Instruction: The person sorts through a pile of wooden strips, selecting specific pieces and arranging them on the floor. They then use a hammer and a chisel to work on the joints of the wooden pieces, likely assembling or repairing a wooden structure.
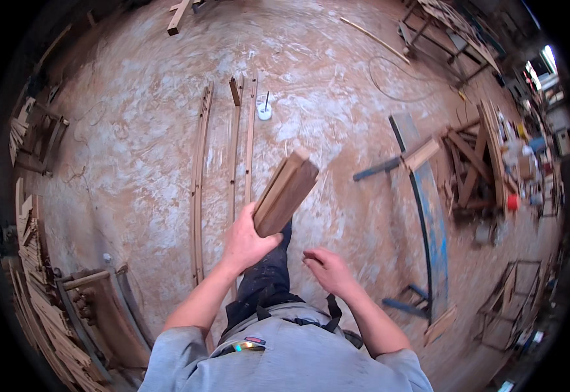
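My left hand (244,240) grips a bundle of short wooden boards (286,196) at its near end. The boards are brown, lie against one another and slant up to the right, above the floor. My right hand (326,269) is apart from them, lower and to the right, its fingers curled in; whether anything small is inside is hidden. Beyond the bundle, long narrow wooden rails (201,157) with dark spots along them lie on the floor. A short dark wooden piece (235,92) stands at the far end of one rail. A white tub (265,112) with a stick in it sits beside them.
To the right runs a long blue-stained bench (434,235) with a wood block (422,155) on it. Stacked lumber (43,307) lines the left edge. A cluttered workbench (523,163) stands far right. A thin hose (389,88) curls on the floor (135,130).
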### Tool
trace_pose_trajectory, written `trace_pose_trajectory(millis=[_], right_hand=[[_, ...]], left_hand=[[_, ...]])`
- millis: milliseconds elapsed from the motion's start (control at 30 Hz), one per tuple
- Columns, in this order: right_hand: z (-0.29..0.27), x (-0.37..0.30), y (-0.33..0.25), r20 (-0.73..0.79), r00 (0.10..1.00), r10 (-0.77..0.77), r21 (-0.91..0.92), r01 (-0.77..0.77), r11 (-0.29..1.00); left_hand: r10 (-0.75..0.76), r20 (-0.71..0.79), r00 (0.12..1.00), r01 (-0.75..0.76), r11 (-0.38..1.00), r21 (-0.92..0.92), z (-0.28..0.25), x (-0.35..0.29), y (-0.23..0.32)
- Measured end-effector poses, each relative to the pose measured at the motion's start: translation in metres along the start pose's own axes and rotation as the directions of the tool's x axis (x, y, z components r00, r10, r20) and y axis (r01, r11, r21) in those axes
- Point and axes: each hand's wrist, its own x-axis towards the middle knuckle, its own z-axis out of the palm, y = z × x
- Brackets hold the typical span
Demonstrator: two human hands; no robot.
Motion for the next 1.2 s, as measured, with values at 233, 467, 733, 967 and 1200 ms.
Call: trace_pose_trajectory(millis=[233, 467, 733, 967, 1200], right_hand=[[-0.114, 0.165, 0.109, 0.249, 0.871, 0.422, -0.506, -0.255, 0.824], [-0.212, 0.333, 0.137, 0.522, 0.745, 0.415, -0.657, 0.042, 0.752], [-0.365, 0.560, 0.120, 0.561, 0.821, 0.102, -0.662, 0.371, 0.651], [-0.444, 0.676, 0.225, 0.918, 0.214, 0.333, -0.393, 0.585, 0.710], [-0.453, 0.787, 0.074, 0.935, 0.060, 0.351, -0.311, 0.617, 0.723]], left_hand=[[-0.391, 0.456, 0.800, 0.319, 0.919, 0.231, 0.036, 0.171, -0.064], [-0.510, 0.639, 0.576, 0.367, 0.860, 0.355, 0.075, 0.288, -0.054], [-0.591, 0.511, 0.624, 0.601, 0.781, 0.168, 0.134, 0.453, -0.005], [-0.669, 0.422, 0.611, 0.732, 0.681, 0.019, 0.161, 0.490, 0.073], [-0.687, 0.317, 0.653, 0.752, 0.543, -0.373, 0.166, 0.517, 0.092]])
